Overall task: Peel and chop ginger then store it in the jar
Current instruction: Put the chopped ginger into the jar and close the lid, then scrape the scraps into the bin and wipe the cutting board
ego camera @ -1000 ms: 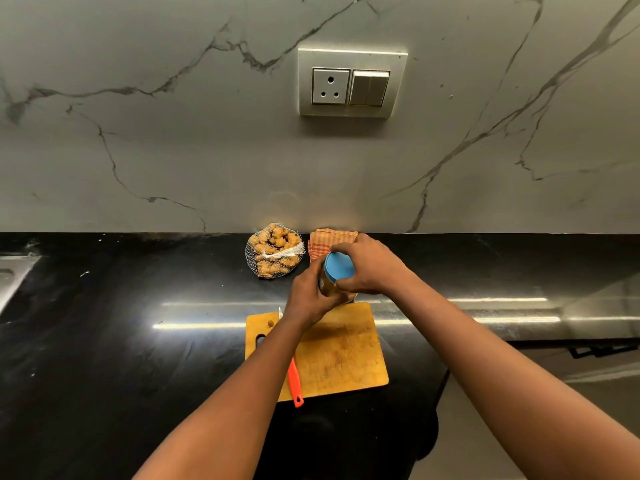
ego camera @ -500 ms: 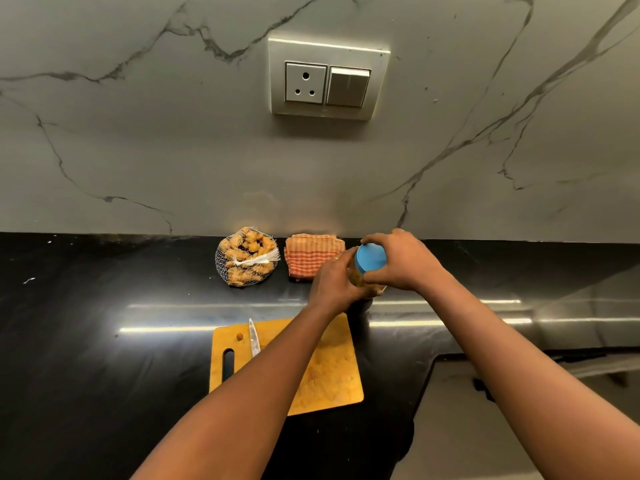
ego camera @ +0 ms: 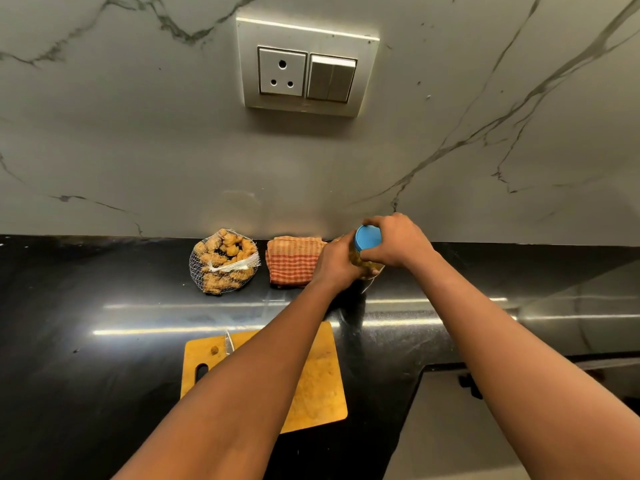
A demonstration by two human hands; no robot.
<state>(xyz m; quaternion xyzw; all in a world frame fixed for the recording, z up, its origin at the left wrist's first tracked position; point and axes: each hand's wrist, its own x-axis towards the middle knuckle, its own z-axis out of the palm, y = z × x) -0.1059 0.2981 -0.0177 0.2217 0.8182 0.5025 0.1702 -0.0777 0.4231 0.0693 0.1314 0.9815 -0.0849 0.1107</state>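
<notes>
Though half hidden, grasping jar [ego camera: 357,260] right of centre by the wall [ego camera: 138,150]: left hand [ego camera: 337,266] curled round body, right hand [ego camera: 398,242] clenched over lid [ego camera: 367,238]. Just left, cloth [ego camera: 292,259]; rightward, bare bench [ego camera: 485,282].

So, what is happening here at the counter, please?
A person holds a jar with both hands near the back of the black counter. The left hand grips its body and the right hand is curled round the blue lid. I cannot tell if the lid is being tightened or loosened. Something yellowish shows inside the jar. To its left lie a checked cloth and a net bag of ginger. In front, a wooden cutting board carries a knife, mostly hidden by the left forearm.
</notes>
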